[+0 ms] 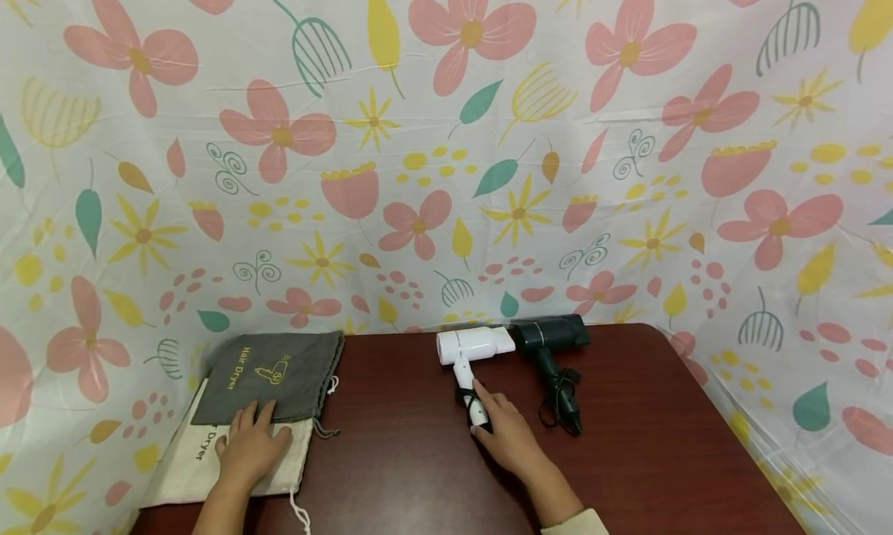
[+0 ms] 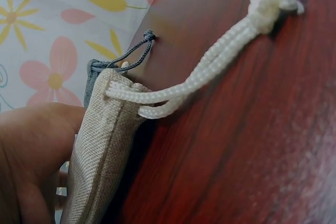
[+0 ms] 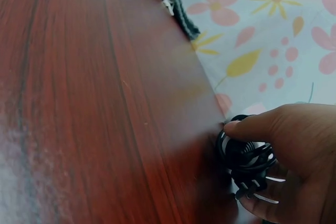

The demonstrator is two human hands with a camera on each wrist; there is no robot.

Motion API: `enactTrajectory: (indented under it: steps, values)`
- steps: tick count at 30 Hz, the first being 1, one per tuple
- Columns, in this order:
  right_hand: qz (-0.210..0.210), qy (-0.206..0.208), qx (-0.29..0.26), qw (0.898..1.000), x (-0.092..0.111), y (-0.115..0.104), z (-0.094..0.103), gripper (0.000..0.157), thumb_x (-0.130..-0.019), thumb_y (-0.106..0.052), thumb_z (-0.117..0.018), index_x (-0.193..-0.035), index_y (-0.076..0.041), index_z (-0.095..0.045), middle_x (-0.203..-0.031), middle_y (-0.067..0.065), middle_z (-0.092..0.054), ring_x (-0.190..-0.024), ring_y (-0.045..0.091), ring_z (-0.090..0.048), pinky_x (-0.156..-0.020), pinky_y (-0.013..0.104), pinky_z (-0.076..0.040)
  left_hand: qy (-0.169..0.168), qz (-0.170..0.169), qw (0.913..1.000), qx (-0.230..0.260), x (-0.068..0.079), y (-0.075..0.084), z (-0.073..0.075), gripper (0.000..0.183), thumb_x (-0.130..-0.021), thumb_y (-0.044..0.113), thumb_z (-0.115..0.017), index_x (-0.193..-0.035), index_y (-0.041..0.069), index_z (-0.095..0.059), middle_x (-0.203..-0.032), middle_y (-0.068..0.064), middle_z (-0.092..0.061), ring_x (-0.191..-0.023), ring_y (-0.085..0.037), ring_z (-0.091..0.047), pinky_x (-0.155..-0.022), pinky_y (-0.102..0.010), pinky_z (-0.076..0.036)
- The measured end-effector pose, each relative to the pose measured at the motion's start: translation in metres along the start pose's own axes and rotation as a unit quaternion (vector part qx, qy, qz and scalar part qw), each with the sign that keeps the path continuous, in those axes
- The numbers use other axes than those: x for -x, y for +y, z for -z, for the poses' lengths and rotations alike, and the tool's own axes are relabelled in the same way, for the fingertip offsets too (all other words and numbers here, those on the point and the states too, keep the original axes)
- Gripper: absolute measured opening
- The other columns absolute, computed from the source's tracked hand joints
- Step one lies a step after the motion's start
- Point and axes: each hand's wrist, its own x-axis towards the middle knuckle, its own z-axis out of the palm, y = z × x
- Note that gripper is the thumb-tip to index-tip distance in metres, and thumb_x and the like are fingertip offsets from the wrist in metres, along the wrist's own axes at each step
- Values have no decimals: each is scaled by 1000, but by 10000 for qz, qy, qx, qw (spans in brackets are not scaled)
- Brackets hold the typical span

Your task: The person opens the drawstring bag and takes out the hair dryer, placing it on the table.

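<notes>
My left hand [image 1: 253, 448] rests on two stacked drawstring bags, its fingertips at the lower edge of the grey bag [image 1: 233, 388] and its palm over the cream bag [image 1: 177, 461]. Both bags bear the word "Dryer". In the left wrist view, the cream bag's side [image 2: 102, 145] and its knotted white drawstring [image 2: 210, 59] show close up. A white hair dryer [image 1: 477, 343] lies at the table's back, its handle between the thumb and fingers of my right hand [image 1: 512, 438]. Black cord [image 3: 239, 153] is bundled at that handle, with plug prongs showing in the right wrist view.
Just right of the white one lies a black hair dryer [image 1: 551, 332], its cord wound about the handle. Everything sits on a dark red-brown wooden table [image 1: 391, 442]. A floral curtain [image 1: 418, 170] hangs behind and along both sides.
</notes>
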Motion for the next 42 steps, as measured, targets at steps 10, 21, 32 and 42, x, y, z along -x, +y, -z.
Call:
enactTrajectory:
  steps: [10,21,32,42]
  values:
    - [-131,223,-14,9997,-7,-7,-8,83,-88,-20,-79,-158,-18,-35,-128,14,-61,-112,29,-60,-86,45,-53,63,8,10000,6,0,0,-2,74,-96,40,-51,-156,4,-29,-160,-31,-14,-147,-56,-8,-106,-81,-7]
    - [-216,360,85,9991,-13,-7,-12,83,-88,-24,-79,-158,-18,-36,-129,15,-61,-116,32,-61,-89,48,-53,58,31,10000,23,2,1,-3,74,-96,39,-51,-156,3,-28,-160,-32,-14,-147,-56,-8,-107,-81,-6]
    - [-348,366,9,9987,-18,-10,-14,83,-88,-24,-79,-158,-20,-35,-132,15,-61,-119,35,-57,-97,51,-49,16,41,9999,91,3,0,-3,74,-96,39,-51,-157,4,-28,-161,-32,-13,-148,-55,-6,-107,-80,-5]
    - [-397,368,46,9985,-20,-8,-14,82,-89,-25,-78,-158,-18,-35,-135,17,-60,-121,36,-57,-98,52,-49,52,-10,9999,146,4,0,-2,73,-96,37,-51,-156,2,-29,-161,-33,-13,-148,-57,-4,-108,-80,-4]
